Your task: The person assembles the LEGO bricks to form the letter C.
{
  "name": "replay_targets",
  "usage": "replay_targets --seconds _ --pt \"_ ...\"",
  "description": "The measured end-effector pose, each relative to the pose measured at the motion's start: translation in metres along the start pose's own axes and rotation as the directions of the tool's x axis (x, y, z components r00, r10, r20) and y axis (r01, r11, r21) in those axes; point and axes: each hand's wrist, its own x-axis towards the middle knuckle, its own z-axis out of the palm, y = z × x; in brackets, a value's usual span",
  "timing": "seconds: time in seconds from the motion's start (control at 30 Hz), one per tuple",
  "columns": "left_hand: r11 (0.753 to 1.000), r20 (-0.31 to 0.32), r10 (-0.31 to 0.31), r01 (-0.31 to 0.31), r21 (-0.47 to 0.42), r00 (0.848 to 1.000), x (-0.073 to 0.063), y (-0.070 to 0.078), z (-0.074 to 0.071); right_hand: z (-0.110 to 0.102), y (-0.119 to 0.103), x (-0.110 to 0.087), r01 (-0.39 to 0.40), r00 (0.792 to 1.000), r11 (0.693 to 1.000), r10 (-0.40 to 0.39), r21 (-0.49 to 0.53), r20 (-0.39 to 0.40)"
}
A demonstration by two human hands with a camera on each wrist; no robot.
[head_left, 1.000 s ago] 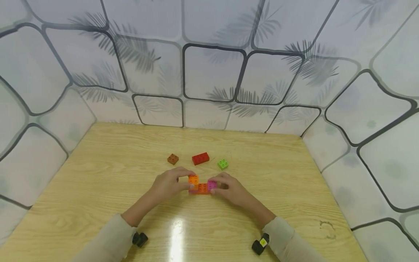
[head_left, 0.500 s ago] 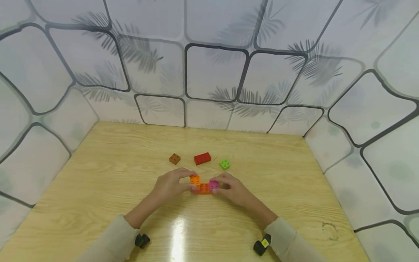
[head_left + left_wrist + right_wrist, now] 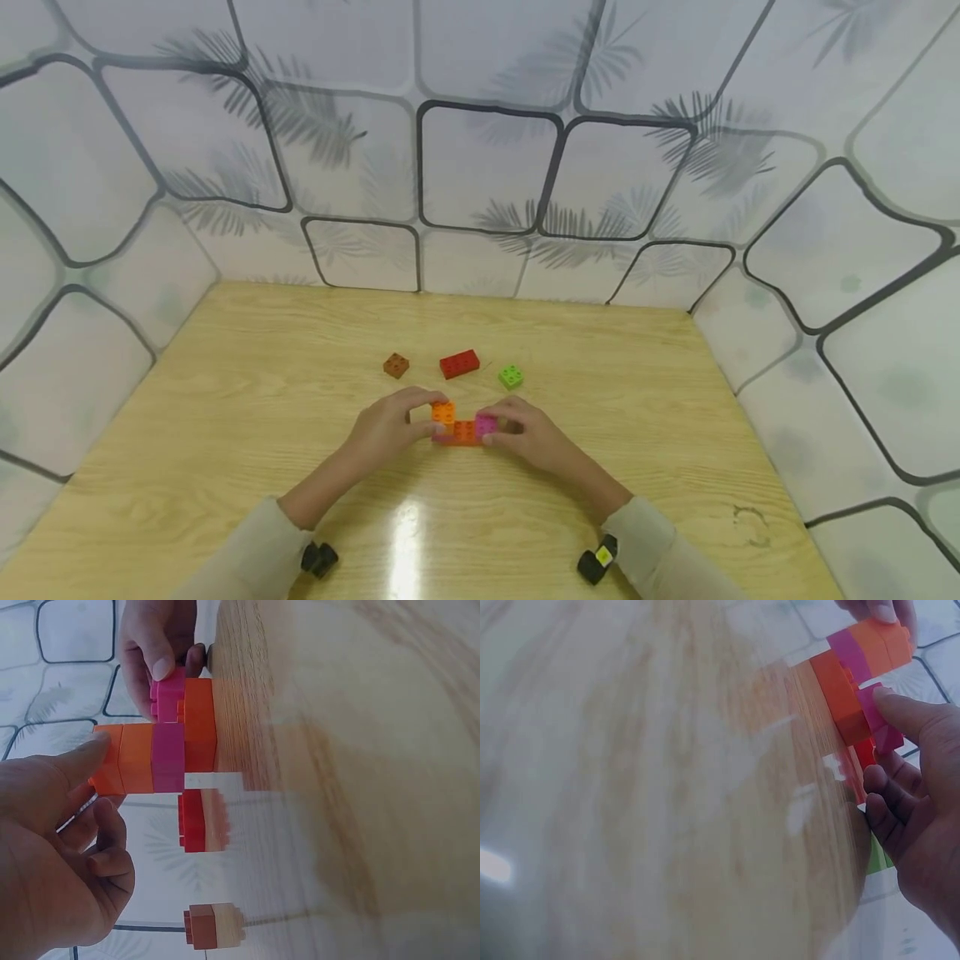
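Note:
An orange-red building brick (image 3: 465,432) lies flat on the table at the middle of the head view. On its left end stands a stack: a purple brick (image 3: 168,757) at the bottom with two orange bricks (image 3: 124,759) above it. My left hand (image 3: 386,423) pinches the top of this stack between thumb and fingers. At the base's right end is a magenta brick (image 3: 486,425), pinched by my right hand (image 3: 531,433). It touches the base; whether it is fully pressed down I cannot tell. Studs show between the two ends.
Behind the hands, three loose bricks lie on the wooden table (image 3: 225,400): a brown one (image 3: 396,365), a longer red one (image 3: 460,364) and a lime green one (image 3: 511,377). Patterned cloth walls (image 3: 487,167) enclose the table's back and sides.

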Motion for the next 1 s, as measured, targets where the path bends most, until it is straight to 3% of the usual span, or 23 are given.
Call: replay_targets --seconds 0.3,0.47,0.63,1.0 --pt "0.995 0.042 -0.024 0.028 -0.099 0.999 0.0 -0.006 -0.002 -0.001 -0.001 -0.001 -0.001 1.0 1.0 0.001 -0.004 -0.001" --pt "0.985 0.008 -0.005 0.007 -0.173 1.0 0.005 -0.014 -0.01 -0.001 -0.002 -0.001 0.005 1.0 1.0 -0.005 0.01 -0.008" --pt "0.987 -0.037 0.0 -0.006 -0.161 0.999 0.012 -0.027 -0.02 0.0 -0.001 -0.002 0.007 1.0 1.0 -0.007 0.013 -0.006" --pt "0.991 -0.056 -0.033 0.025 -0.134 0.998 0.026 -0.059 -0.037 0.0 -0.001 -0.001 0.015 1.0 1.0 -0.015 0.004 -0.008"
